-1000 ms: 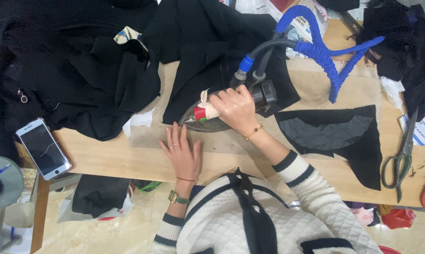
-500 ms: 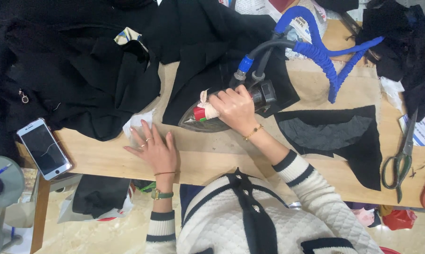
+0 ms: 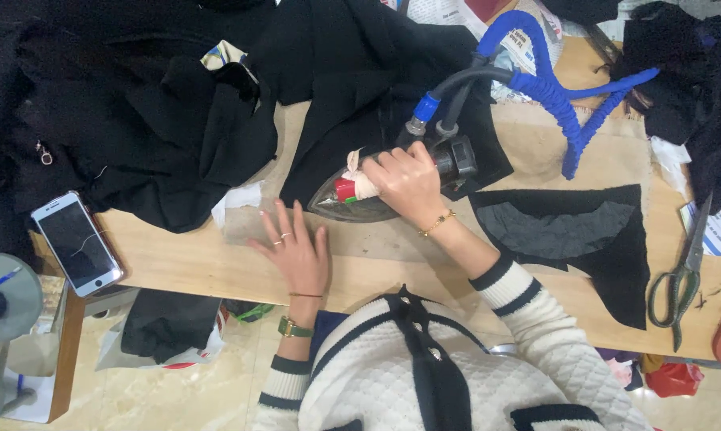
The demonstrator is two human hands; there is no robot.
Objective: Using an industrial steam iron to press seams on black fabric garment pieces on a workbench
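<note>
- Right hand (image 3: 408, 182) is wrapped tight round the handle of the steam iron (image 3: 376, 195), fingers folded over so the handle itself is mostly covered.
- Iron lies flat on the wooden table (image 3: 185, 259), its long axis running roughly left to right across the bench, the pointed tip towards the phone side and the blunt heel under the hoses.
- Its heel half sits on the black fabric (image 3: 352, 88); the shiny tip reaches onto the pale pressing area.
- Left hand (image 3: 297, 247) rests palm down, fingers spread, on the table just in front of the iron's tip, holding nothing.
- Blue hose (image 3: 552, 96) and a grey one rise from the iron's back and run off the top edge.
- Black cut piece (image 3: 584, 231) lies to the right; scissors (image 3: 680, 275) beyond it.
- Phone (image 3: 77, 243) lies by the left edge.
</note>
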